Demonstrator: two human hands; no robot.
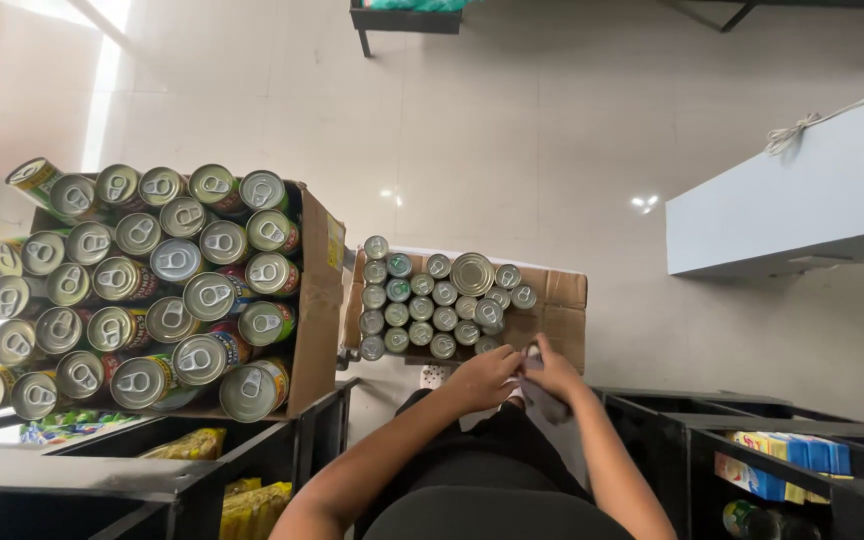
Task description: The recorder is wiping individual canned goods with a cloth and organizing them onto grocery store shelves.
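My left hand [482, 378] and my right hand [558, 374] meet just in front of an open cardboard box [562, 290] packed with several small silver-topped cans [422, 305]. Both hands are closed around a small can [532, 353], of which only a bit of metal shows between the fingers. A dark grey piece [548, 405], perhaps a cloth, hangs below my right hand. One wider can [472, 273] sits on top of the small cans. The box's right side holds no cans.
A bigger cardboard box [317, 290] of several large pull-tab cans [152, 290] rests on a black rack [72, 470] at the left. Yellow packets [252, 505] lie beneath it. Another black rack [712, 415] with blue and yellow packages [787, 455] stands at the right. A pale counter [802, 200] is far right.
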